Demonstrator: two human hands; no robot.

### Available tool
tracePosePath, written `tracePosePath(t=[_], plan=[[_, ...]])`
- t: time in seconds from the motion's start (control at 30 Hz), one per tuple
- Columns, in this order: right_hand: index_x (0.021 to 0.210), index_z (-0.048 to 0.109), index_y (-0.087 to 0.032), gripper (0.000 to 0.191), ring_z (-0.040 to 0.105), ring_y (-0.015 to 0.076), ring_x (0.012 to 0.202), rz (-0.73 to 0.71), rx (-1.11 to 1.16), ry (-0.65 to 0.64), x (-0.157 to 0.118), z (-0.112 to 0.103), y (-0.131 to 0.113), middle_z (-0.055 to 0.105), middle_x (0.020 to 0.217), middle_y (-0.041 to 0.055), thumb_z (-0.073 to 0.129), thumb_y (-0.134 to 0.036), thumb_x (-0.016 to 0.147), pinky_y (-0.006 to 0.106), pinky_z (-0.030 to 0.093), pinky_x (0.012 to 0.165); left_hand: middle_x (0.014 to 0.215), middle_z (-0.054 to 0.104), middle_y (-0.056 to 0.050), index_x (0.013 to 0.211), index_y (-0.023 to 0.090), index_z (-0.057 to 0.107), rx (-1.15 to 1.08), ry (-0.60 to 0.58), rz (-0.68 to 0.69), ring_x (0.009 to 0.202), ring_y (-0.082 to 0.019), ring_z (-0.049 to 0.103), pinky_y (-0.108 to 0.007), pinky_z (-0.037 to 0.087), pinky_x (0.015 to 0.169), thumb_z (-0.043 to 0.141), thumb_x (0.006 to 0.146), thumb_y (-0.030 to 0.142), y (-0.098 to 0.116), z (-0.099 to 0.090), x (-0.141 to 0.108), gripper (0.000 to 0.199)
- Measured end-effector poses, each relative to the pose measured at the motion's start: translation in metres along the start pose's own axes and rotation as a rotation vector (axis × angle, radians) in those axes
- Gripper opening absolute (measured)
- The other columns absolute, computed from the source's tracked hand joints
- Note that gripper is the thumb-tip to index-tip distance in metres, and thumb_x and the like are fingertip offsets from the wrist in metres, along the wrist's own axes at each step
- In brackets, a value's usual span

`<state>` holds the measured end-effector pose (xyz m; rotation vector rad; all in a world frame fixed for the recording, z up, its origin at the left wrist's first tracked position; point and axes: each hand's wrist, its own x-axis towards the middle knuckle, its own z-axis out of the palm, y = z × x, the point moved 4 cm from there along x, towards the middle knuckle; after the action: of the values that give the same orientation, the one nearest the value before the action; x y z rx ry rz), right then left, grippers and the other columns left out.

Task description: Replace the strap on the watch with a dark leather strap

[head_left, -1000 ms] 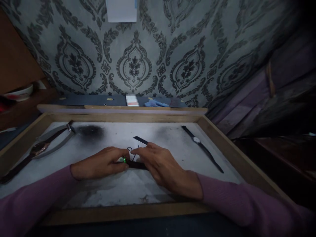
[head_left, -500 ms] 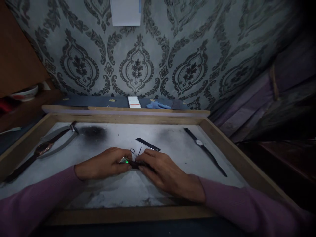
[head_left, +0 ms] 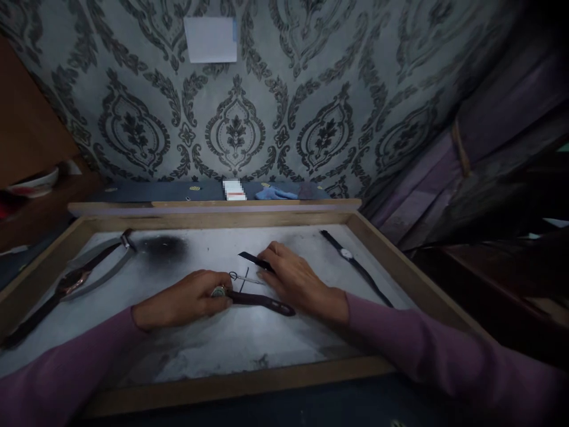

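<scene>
My left hand [head_left: 191, 299] is closed around a wristwatch, fingers and thumb at its round case [head_left: 219, 291]. From there the watch's dark brown strap [head_left: 262, 302] runs right, its slotted end bare. My right hand [head_left: 297, 279] has its fingers closed on a flat dark blade with a slanted tip [head_left: 248, 257], which points left; its other end is hidden under the fingers. Between the hands lie a thin metal tool with a looped end [head_left: 242, 277] and a thin dark pin-like stick [head_left: 244, 280], close above the strap.
A shallow wooden-framed tray [head_left: 213, 220] surrounds the work. On its left lies a large brown-strapped watch [head_left: 73, 281] beside pincers [head_left: 104, 264]; on its right, a thin black-strapped watch [head_left: 347, 254]. Behind stand a small white box [head_left: 234, 190] and a blue cloth [head_left: 275, 193].
My right hand has let go of the strap and moved up onto the dark blade, which lay loose before. My left hand still holds the watch. The view has shifted slightly.
</scene>
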<state>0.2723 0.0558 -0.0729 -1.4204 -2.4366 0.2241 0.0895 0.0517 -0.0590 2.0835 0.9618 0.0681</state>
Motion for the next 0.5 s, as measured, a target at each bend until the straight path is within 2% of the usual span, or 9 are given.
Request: tracePosePath(t=[0.1,0.23,0.37,0.5], plan=[[0.088,0.054,-0.015,0.004,0.052,0.0203,0.084,0.002,-0.028,-0.016,0.002,0.004,0.006,0.056,0.092,0.0090,0.054,-0.012,0.086,0.033,0.045,0.072,0.077,0.052,-0.001,0.094,0.017,0.059,-0.006,-0.001,0.004,0.071,-0.018,0.049,-0.029,0.038,0.065,0.046,0.089,0.038,0.000,0.001,0.000,0.025],[0.080,0.052,-0.016,0.009,0.052,0.0196,0.080,0.007,0.026,-0.049,0.003,0.007,0.006,0.056,0.087,0.0089,0.049,-0.009,0.086,0.033,0.044,0.071,0.076,0.052,-0.001,0.094,0.017,0.059,0.010,0.000,0.013,0.070,-0.018,0.048,-0.029,0.038,0.064,0.047,0.089,0.038,0.000,0.001,0.001,0.025],[0.092,0.053,-0.014,0.007,0.053,0.0208,0.083,-0.018,0.077,-0.006,-0.001,0.004,-0.001,0.057,0.092,0.0103,0.051,-0.010,0.087,0.034,0.045,0.073,0.076,0.052,-0.001,0.093,0.017,0.058,0.022,-0.009,0.003,0.073,-0.019,0.050,-0.031,0.039,0.067,0.046,0.089,0.039,0.000,0.001,0.001,0.026],[0.109,0.051,-0.016,0.016,0.054,0.0206,0.087,-0.229,0.168,0.049,-0.011,-0.002,-0.025,0.059,0.098,0.0096,0.049,-0.018,0.093,0.036,0.048,0.075,0.082,0.057,-0.003,0.096,0.016,0.060,-0.002,0.015,0.008,0.077,-0.020,0.053,-0.033,0.041,0.071,0.047,0.088,0.039,-0.004,0.001,0.001,0.027]])
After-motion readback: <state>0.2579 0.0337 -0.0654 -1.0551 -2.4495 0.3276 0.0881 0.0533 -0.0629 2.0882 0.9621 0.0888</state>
